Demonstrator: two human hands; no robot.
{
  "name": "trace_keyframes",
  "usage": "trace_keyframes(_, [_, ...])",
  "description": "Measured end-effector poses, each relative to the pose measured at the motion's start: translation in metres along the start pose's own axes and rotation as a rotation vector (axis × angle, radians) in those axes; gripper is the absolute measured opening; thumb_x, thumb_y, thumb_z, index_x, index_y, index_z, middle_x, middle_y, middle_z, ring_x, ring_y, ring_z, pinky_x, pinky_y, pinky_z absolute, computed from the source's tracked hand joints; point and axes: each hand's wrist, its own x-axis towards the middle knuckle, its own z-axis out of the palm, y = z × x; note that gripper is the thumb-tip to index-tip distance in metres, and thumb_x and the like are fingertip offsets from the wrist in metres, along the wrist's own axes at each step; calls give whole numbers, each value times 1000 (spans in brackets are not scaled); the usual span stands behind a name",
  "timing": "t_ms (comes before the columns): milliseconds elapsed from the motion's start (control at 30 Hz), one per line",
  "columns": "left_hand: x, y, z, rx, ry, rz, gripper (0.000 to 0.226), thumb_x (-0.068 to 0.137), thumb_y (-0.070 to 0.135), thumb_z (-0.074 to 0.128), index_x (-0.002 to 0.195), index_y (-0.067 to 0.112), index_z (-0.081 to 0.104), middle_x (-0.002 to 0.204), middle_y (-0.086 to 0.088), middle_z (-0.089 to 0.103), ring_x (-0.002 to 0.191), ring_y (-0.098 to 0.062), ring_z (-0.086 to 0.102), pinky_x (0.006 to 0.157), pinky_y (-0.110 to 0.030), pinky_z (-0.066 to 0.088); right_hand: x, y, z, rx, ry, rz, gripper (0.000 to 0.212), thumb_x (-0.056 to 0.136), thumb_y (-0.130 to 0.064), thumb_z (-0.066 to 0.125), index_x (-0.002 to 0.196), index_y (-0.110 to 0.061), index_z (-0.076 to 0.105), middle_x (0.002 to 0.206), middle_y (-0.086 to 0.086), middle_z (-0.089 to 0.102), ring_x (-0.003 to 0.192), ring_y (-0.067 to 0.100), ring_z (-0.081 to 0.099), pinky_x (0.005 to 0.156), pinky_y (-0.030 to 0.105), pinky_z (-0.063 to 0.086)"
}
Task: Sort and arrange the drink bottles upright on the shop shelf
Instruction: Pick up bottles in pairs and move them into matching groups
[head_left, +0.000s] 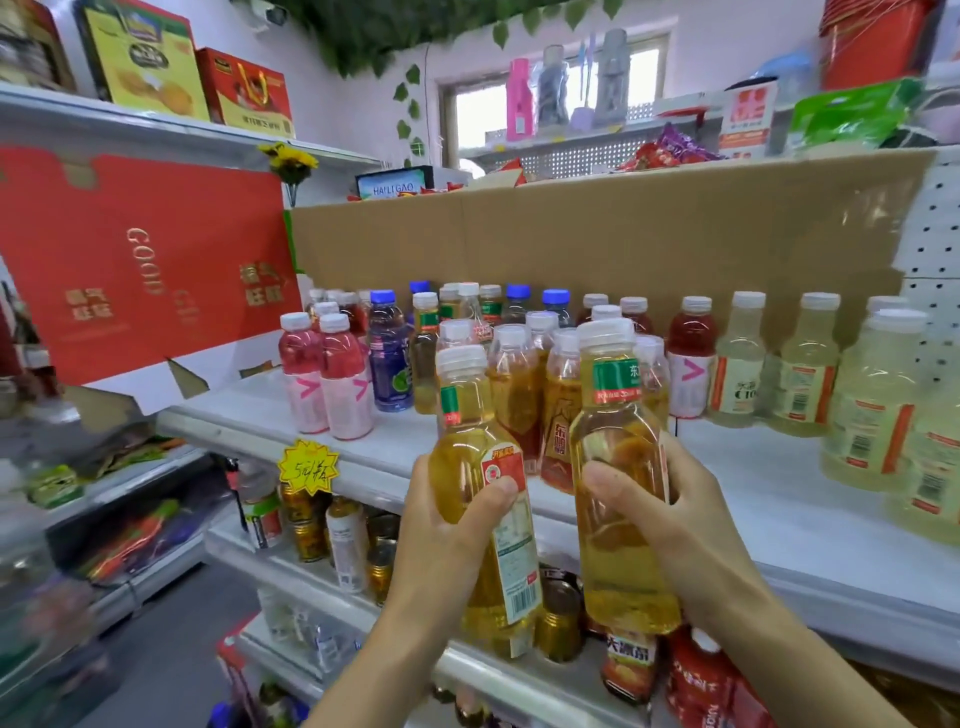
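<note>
I hold two yellow tea bottles with white caps upright in front of the white shelf (395, 452). My left hand (447, 535) grips the left tea bottle (467, 447) around its middle. My right hand (670, 504) grips the right tea bottle (615, 415), which sits slightly higher. Both are held in the air, just before the shelf's front edge. Behind them stands a cluster of several amber tea bottles (519, 374). Pink drink bottles (332, 374) and a purple bottle (389, 353) stand at the left, pale cloudy bottles (800, 374) at the right.
A brown cardboard sheet (623, 234) backs the shelf. A big red gift box (140, 260) leans at the left. A yellow price tag (307, 466) hangs on the shelf edge. Lower shelves (332, 577) hold cans and small bottles. Red bottles (696, 670) stand below my right arm.
</note>
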Motion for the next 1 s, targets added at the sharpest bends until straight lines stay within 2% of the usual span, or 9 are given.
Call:
trace_keyframes(133, [43, -10, -25, 33, 111, 49, 31, 72, 53, 71, 97, 56, 55, 99, 20, 71, 88, 2, 70, 70, -23, 52, 34, 9, 21, -2, -39, -15, 45, 59, -65, 75, 95, -41, 62, 90, -9, 72, 79, 9, 72, 57, 21, 56])
trace_keyframes(333, [123, -33, -71, 164, 178, 127, 45, 81, 44, 75, 109, 57, 42, 103, 32, 64, 92, 9, 64, 79, -28, 50, 67, 21, 64, -52, -55, -56, 41, 60, -67, 73, 95, -51, 59, 95, -19, 70, 88, 0, 68, 56, 13, 53])
trace_keyframes(400, [153, -43, -83, 213, 152, 148, 50, 82, 38, 76, 109, 57, 39, 103, 34, 61, 93, 12, 62, 78, -22, 47, 74, 24, 77, -84, -39, -61, 43, 59, -68, 74, 95, -50, 59, 96, -17, 70, 88, 1, 69, 59, 13, 53])
trace_keyframes(567, [214, -77, -98, 282, 51, 146, 66, 81, 23, 81, 114, 54, 33, 112, 21, 56, 97, 18, 55, 72, -4, 43, 87, 26, 111, -175, 96, -56, 53, 56, -72, 71, 97, -41, 59, 95, -14, 71, 86, 2, 67, 63, 10, 51])
trace_keyframes(733, [248, -101, -101, 245, -77, 103, 73, 80, 26, 82, 129, 40, 30, 115, 20, 59, 96, 20, 56, 72, 1, 42, 94, 31, 146, -250, 226, -53, 62, 57, -70, 71, 97, -25, 59, 95, 0, 68, 85, 15, 64, 64, 16, 53])
trace_keyframes(833, [252, -96, -103, 232, -154, 95, 80, 83, 29, 80, 140, 37, 23, 136, 8, 53, 115, 5, 55, 86, -4, 39, 94, 32, 167, -258, 292, -33, 59, 57, -70, 70, 97, -29, 58, 96, -3, 69, 84, 12, 65, 64, 17, 53])
trace_keyframes(900, [239, -93, -110, 265, -180, 109, 90, 85, 35, 76, 151, 32, 16, 151, 5, 38, 134, -4, 39, 103, -18, 33, 95, 33, 179, -268, 320, -25, 55, 57, -70, 70, 96, -33, 57, 95, -10, 69, 83, 7, 65, 64, 17, 51])
trace_keyframes(933, [229, -93, -117, 309, -157, 160, 92, 86, 38, 75, 153, 31, 13, 154, 7, 32, 137, -2, 30, 108, -20, 29, 96, 34, 184, -277, 337, -25, 55, 57, -70, 69, 96, -32, 57, 94, -11, 69, 83, 5, 65, 64, 17, 50])
trace_keyframes(1000, [213, -92, -139, 463, -25, 408, 86, 87, 41, 74, 152, 29, 19, 152, 9, 29, 137, 0, 25, 114, -17, 22, 97, 36, 195, -301, 368, -24, 57, 58, -71, 69, 96, -30, 55, 95, -10, 68, 83, 5, 65, 66, 21, 48])
